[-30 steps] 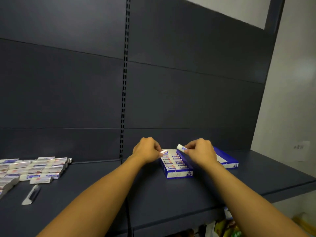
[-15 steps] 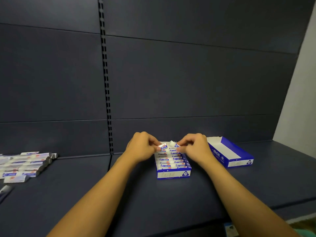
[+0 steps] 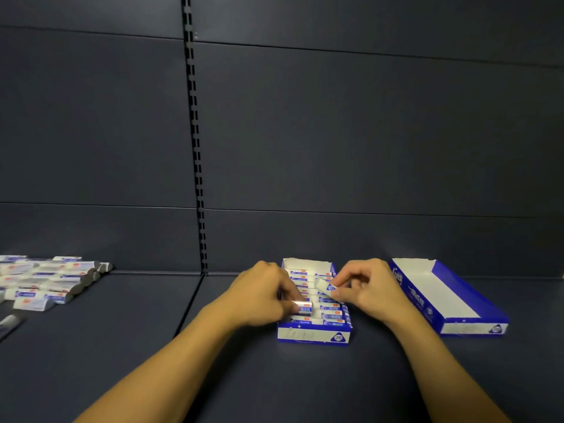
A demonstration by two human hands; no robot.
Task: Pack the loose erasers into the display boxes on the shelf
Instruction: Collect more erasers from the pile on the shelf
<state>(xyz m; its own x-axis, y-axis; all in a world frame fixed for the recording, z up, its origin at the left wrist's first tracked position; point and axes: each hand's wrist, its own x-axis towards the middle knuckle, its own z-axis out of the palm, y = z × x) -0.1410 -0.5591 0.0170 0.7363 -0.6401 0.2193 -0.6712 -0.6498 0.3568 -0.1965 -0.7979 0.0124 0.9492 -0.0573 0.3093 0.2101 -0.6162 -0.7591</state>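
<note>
- Display box (image 3: 314, 334): shallow blue-and-white cardboard tray, rectangular, white inside, front wall printed with a "2B" triangle mark; two rows of wrapped erasers (image 3: 331, 315) packed inside, white blocks in blue, white and red sleeves.
- Second display box (image 3: 451, 300): same card, same print, just right of the first and angled away; white inside showing.
- Loose erasers (image 3: 45, 280): many small rectangular blocks in matching sleeves, laid in rows at far left of the shelf, well apart from both boxes.
- Shelf (image 3: 213, 377): flat, matte, dark blue-grey; seam between two shelf sections running toward the viewer left of the boxes.
- Back panel (image 3: 366, 132): same dark matte finish, horizontal joints, one slotted vertical upright (image 3: 195, 148).
- Pale, blurred object (image 3: 9, 322) at far left edge of the shelf; kind not discernible.
- Left hand (image 3: 259, 296): palm down at the first box's left wall, fingers curled, pinching one eraser (image 3: 303, 307) over the near left row.
- Right hand (image 3: 366, 290): above the box's right side, thumb and fingers pinching another eraser (image 3: 323, 285), tilted, over the right row.
- Both forearms bare, reaching in from below.
</note>
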